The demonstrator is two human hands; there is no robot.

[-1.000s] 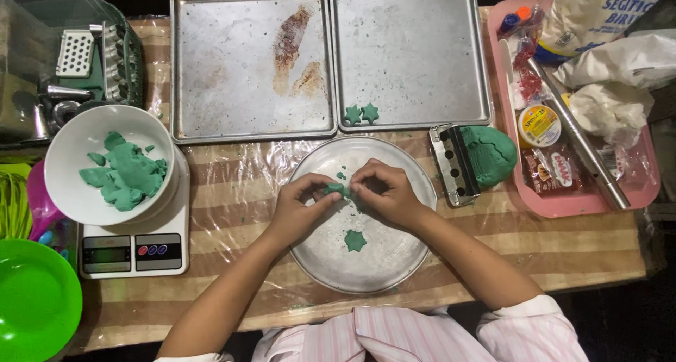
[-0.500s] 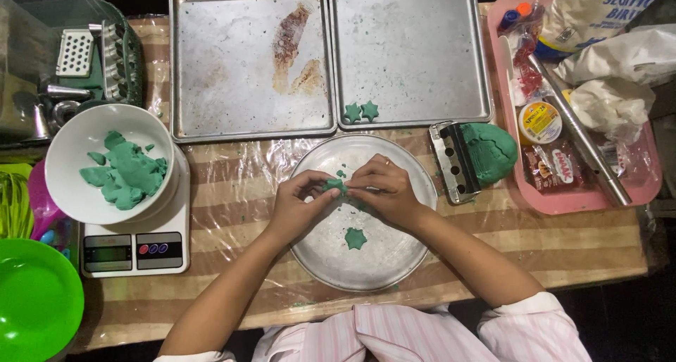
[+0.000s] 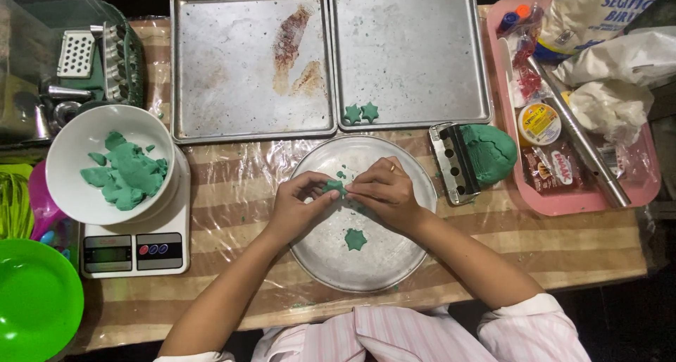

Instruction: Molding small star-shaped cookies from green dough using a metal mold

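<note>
Centrally, a green dough bit (image 3: 335, 186) is pinched between left hand (image 3: 299, 208) and right hand (image 3: 384, 195) fingertips above the round pan (image 3: 320, 253), both equally near

Dull scratched metal round tray (image 3: 415, 263) — matt, soft green dough (image 3: 334, 186)

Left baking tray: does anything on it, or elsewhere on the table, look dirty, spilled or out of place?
Yes. The left baking tray has a brown, burnt-looking smear near its right side, while the right baking tray looks clean and carries two green dough stars. Small green crumbs lie on the round plate near the hands. Nothing is tipped over.
</note>
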